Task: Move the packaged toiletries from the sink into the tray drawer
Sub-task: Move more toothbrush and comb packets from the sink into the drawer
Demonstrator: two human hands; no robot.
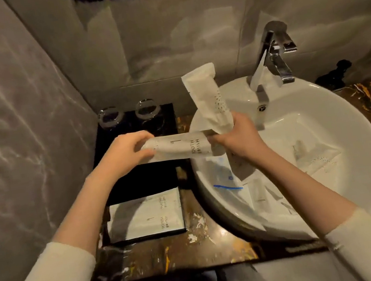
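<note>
Head view: left hand (pixel 131 152) pinches end of white paper toothbrush packet (pixel 180 146); right hand (pixel 234 136) grips other end plus second upright white packet (pixel 208 99), above rim between white round sink (pixel 369 137) and black tray drawer (pixel 137 178). Best: right lets go of toothbrush packet, left lays it flat beside packets already in tray. More packets remain in sink.

The tray (pixel 138 186) lies left of the sink (pixel 360 138), two glasses (pixel 127 113) behind it.
</note>
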